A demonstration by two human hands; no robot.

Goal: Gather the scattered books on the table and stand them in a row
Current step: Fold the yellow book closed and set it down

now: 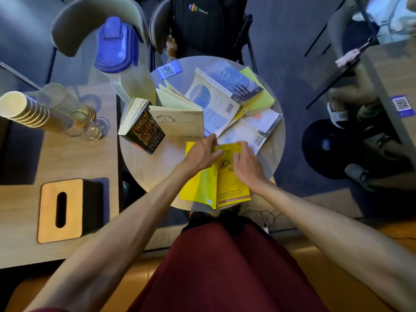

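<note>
Both hands (202, 154) (247, 165) apparently gripping yellow book (225, 188), spine lengthwise toward person.

The round pale-wood table (144, 174) carries a bright yellow paperback book (227, 185) at its near edge, with darker lettering on the cover and an orange-brown band low on it. Near the left edge stands a black paperback book (144, 134) with orange-gold letters and white title text. Beside it a cream-covered book (180, 120) bears a thin dark scrawl. Toward the far edge lies a deep blue paperback book (234, 83) with pale script, on a white-and-blue open book (211, 104) marked with a blue disc. At the far left edge sits a blue card with a black-and-white QR pattern (168, 69).
</note>
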